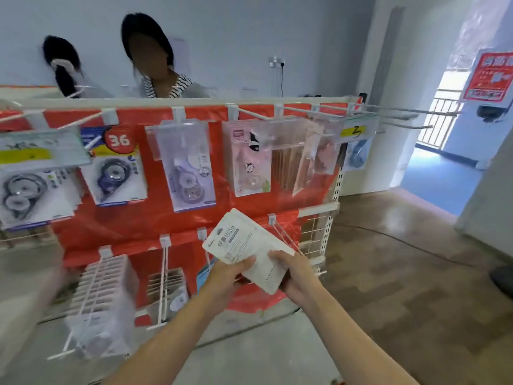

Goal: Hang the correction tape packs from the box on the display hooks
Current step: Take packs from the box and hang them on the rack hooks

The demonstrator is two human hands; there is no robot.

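I hold a stack of white correction tape packs (244,245) in both hands, backs facing me, tilted to the left. My left hand (227,276) grips the lower left corner of the stack and my right hand (291,273) grips its lower right edge. The stack is in front of the red display rack (177,223), just left of a bare white hook (286,237) on the lower row. The upper row carries hanging tape packs, such as a blue one marked 36 (116,168) and a purple one (188,168). The box is not in view.
Two people stand behind the rack (155,62). Long bare hooks (402,115) stick out at the rack's upper right. Lower-left hooks hold white packs (102,295). An open doorway (438,151) lies at the right, with brown floor before it.
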